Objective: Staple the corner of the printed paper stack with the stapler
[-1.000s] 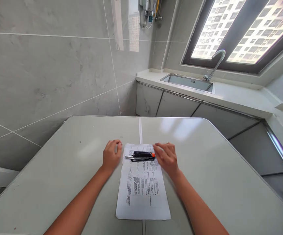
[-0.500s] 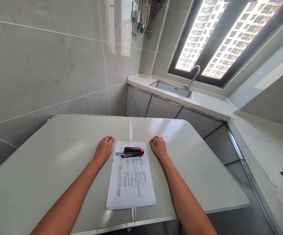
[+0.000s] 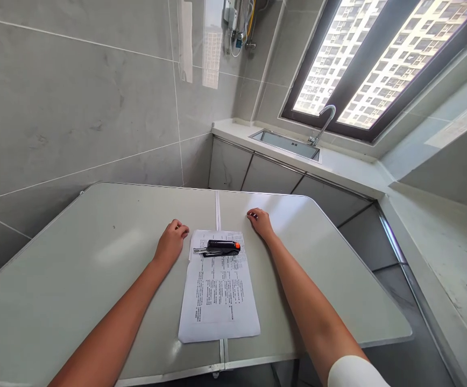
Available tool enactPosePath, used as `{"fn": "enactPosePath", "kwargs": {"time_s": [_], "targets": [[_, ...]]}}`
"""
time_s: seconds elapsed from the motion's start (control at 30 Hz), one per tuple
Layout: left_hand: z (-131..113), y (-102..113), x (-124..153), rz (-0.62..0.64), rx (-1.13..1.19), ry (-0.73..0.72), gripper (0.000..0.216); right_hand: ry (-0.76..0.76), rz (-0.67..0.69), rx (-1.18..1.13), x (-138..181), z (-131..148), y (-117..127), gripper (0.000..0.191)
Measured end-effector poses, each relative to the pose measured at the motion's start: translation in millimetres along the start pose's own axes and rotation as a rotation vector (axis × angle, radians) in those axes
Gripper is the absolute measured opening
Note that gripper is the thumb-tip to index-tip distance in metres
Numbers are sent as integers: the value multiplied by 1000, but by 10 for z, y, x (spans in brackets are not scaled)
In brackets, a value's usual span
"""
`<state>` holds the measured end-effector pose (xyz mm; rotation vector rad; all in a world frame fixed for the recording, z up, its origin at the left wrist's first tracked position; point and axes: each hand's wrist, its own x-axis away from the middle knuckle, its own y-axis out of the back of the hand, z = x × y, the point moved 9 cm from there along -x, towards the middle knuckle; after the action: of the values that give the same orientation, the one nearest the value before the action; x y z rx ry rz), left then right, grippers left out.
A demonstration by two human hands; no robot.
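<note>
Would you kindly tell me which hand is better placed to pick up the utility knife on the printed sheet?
Right, probably. The right hand rests on the table beside the orange-tipped handle end of the utility knife; the left hand faces its thin metal end. Neither hand touches it.

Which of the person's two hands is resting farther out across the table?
The right hand: it lies by the far corner of the paper, fingertips beyond it, while the left hand sits nearer, level with the knife on that paper.

Bright daylight from window (image 3: 379, 59), glare on table (image 3: 277, 207), sharp, wide-angle edge distortion
</note>
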<state>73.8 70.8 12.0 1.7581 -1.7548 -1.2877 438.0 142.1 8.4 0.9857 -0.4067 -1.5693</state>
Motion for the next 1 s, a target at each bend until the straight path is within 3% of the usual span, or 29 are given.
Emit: {"fn": "enactPosePath", "kwargs": {"time_s": [0.13,0.27,0.4,0.5,0.8,1.0], "targets": [[-134,125,28,-42,70,20,18,-100,-132,-49,58,-39,123,28],[-320,151,134,-41,334,42,21,-226,-364,-189,605,144,252,44],[-486,130,223,-32,508,-16,16,3,-243,-288,986,763,136,32],[-538,110,239,-1,589,-60,13,129,-248,-301,1046,1049,153,28],[-627,17,228,224,639,-145,8,307,-152,-347,1038,1262,108,22],[-493,-66,232,259,643,1,12,319,-69,-396,1032,1298,62,23]]}}
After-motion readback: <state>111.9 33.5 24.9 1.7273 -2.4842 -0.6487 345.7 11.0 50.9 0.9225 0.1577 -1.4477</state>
